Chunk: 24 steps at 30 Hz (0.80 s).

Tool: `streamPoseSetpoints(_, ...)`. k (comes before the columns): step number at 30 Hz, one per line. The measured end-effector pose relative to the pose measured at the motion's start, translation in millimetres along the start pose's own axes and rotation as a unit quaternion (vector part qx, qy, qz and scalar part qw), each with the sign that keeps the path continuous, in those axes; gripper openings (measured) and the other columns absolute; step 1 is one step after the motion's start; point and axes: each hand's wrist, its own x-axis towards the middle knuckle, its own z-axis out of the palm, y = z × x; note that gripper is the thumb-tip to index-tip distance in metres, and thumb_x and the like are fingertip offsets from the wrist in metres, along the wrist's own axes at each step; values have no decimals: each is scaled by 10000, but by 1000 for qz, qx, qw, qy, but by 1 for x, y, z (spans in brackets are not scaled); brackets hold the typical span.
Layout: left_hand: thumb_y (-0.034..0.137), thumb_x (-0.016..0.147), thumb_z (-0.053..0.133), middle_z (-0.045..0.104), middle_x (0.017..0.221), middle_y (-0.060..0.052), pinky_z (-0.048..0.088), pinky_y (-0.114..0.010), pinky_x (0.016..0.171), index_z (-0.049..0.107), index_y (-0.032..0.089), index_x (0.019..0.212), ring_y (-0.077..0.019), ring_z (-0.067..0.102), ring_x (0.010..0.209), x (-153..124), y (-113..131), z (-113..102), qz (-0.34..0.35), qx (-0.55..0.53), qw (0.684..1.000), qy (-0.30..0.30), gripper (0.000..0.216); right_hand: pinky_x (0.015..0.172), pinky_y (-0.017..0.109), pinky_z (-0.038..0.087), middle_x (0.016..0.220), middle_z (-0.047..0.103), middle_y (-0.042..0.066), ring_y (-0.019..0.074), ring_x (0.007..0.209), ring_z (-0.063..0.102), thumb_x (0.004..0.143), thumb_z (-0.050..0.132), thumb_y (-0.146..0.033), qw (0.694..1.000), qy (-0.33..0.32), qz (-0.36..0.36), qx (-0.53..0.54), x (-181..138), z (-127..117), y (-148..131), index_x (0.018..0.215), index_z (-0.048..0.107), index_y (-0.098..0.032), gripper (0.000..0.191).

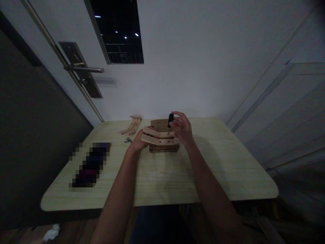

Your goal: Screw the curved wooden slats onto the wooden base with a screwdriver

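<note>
My left hand [139, 139] is closed around the left end of a light wooden piece [151, 139], made of two bent slats with holes and a gap between them. In my right hand [183, 128] is a screwdriver with a black handle [170, 119], held upright between thumb and fingers. Its tip points down at a hole in the far slat, where a screw may sit; that is too small to be sure. Under the wooden piece lies a folded brown cardboard [164, 149], partly hidden by the slats.
A similar bent wooden piece [132, 125] lies at the table's back left. Some small metal screws [128, 140] are in front of it. A pixelated dark object [92, 164] rests on the left of the pale table [162, 183]. Behind stands a white door with a handle [85, 69].
</note>
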Motion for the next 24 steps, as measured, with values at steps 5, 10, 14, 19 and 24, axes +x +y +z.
streamPoseSetpoints(5,338,578,820,727,854,-67,555,-364,787,666,140,895,-224,695,814,-1,3,1,0,-24,1000,-2,404,811,361,581,1162,676,41,174,886,679,819,661,-467,999,-22,-10,-28,-1,0,0,1245,618,-310,456)
streamPoseSetpoints(10,338,559,832,735,846,-76,555,-337,735,683,129,889,-218,693,780,-1,5,2,-12,-28,999,10,418,868,395,575,1106,695,64,197,943,679,848,623,-497,999,-39,-6,-6,-1,-1,-1,1251,605,-281,457)
streamPoseSetpoints(14,351,554,831,739,851,-78,558,-354,771,690,137,882,-224,696,799,-2,6,2,-13,-20,1000,16,416,788,360,587,1024,695,53,189,899,676,820,667,-471,999,-39,2,6,-1,-1,-2,1207,607,-276,437)
streamPoseSetpoints(19,344,557,836,745,883,-87,553,-377,829,700,136,866,-236,699,828,-3,8,3,-14,-1,1000,28,397,761,338,578,962,671,30,174,844,671,814,677,-447,1000,-21,-4,-15,-3,1,-3,1187,597,-294,411)
streamPoseSetpoints(24,354,565,838,742,850,-78,556,-375,823,684,134,894,-226,699,817,-3,3,3,-13,-37,999,17,425,774,340,569,940,665,14,156,785,641,801,692,-453,999,-13,-19,-46,-1,0,1,1277,577,-330,504)
